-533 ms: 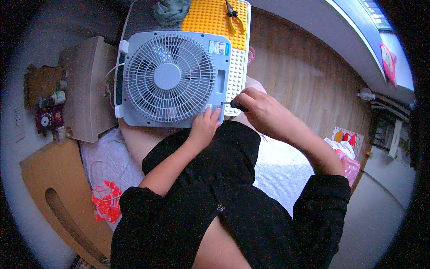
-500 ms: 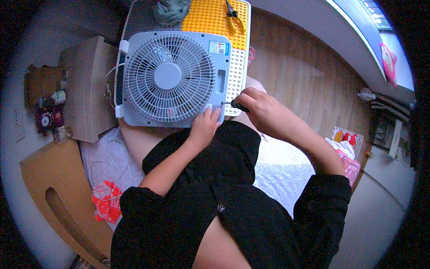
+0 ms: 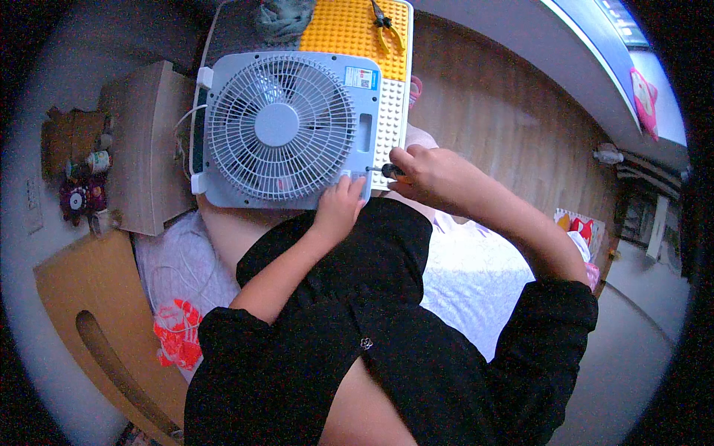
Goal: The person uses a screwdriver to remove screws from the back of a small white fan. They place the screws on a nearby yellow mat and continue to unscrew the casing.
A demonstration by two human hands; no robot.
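I see a pale blue box fan [image 3: 286, 130] lying face up across the lap, in the upper middle of the frame. The left hand [image 3: 338, 209] rests flat on its lower right corner, fingers spread and pressing the casing, not gripping anything. The right hand [image 3: 431, 175], just right of that corner, is closed around a dark-handled screwdriver [image 3: 384, 171] whose tip points at the fan's edge. Behind the fan sits an orange and white studded board [image 3: 349, 30] with pliers [image 3: 387, 26] on it, at the top of the frame. A wooden box [image 3: 145, 149] stands at the left.
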